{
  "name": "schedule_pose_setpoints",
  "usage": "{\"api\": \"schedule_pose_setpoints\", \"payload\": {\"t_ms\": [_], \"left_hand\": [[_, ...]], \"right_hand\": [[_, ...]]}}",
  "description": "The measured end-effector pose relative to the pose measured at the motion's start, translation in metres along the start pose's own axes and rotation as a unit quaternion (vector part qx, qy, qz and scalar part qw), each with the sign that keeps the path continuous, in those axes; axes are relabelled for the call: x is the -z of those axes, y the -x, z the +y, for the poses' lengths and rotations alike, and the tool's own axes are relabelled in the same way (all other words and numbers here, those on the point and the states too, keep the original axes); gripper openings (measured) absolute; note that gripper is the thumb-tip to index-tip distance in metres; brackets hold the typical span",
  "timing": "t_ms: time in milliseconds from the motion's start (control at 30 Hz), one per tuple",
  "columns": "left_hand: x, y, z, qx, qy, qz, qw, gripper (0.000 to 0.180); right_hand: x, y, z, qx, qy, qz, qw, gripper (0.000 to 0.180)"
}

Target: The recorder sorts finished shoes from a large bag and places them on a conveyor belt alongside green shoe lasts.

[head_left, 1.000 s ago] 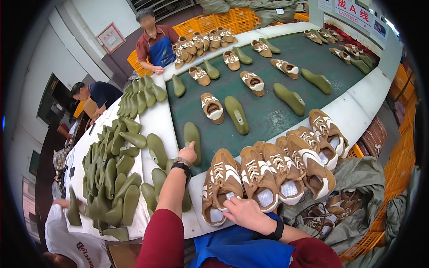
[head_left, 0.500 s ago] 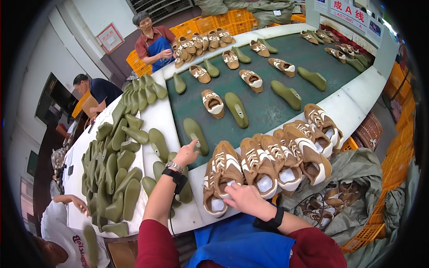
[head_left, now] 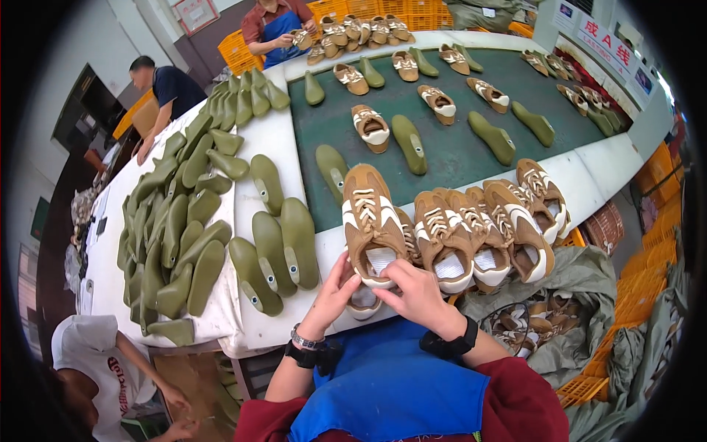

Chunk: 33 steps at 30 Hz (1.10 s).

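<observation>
Both my hands hold one brown and white sneaker [head_left: 362,193] by its heel, toe pointing away from me, tilted up above the row. My left hand [head_left: 330,296] grips the left side of the heel. The fingers of my right hand [head_left: 421,296] pinch the heel's right rim at the opening. Another sneaker [head_left: 364,297] is partly hidden beneath it. To the right, several matching sneakers [head_left: 443,243] stand in a row on the white table edge. A green shoe last [head_left: 331,168] lies just beyond the held sneaker, on the dark green belt [head_left: 383,188].
Several green lasts [head_left: 271,250] lie left of my hands, beside a large heap of lasts [head_left: 173,228]. Pairs of sneakers and lasts sit along the belt. A sack of sneakers [head_left: 537,324] stands at lower right by orange crates [head_left: 618,335]. Co-workers are across the table and at left.
My left hand has come back from the green last at the belt's edge to the sneaker's heel. The sneaker is now raised in both hands. The person across now holds a shoe.
</observation>
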State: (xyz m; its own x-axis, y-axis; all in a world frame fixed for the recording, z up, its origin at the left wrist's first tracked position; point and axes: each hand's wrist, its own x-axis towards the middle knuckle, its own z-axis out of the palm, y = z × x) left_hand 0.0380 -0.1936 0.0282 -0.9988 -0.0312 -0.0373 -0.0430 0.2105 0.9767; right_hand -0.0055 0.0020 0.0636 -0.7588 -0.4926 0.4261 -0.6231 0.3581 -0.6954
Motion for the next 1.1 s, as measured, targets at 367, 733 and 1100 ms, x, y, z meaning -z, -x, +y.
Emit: {"api": "schedule_pose_setpoints", "payload": {"t_ms": [367,733,1100], "left_hand": [[-0.005,0.021,0.038,-0.060,-0.014,0.069,0.996,0.088],[0.001,0.015,0.042,-0.076,0.065,0.124,0.987,0.071],[-0.012,0.039,0.053,-0.139,-0.154,0.080,0.975,0.069]], "right_hand": [[-0.005,-0.006,-0.011,-0.047,-0.122,0.030,0.991,0.026],[-0.003,0.000,-0.024,0.071,-0.008,0.034,0.997,0.023],[-0.006,0.001,-0.018,-0.010,-0.073,0.032,0.997,0.025]]}}
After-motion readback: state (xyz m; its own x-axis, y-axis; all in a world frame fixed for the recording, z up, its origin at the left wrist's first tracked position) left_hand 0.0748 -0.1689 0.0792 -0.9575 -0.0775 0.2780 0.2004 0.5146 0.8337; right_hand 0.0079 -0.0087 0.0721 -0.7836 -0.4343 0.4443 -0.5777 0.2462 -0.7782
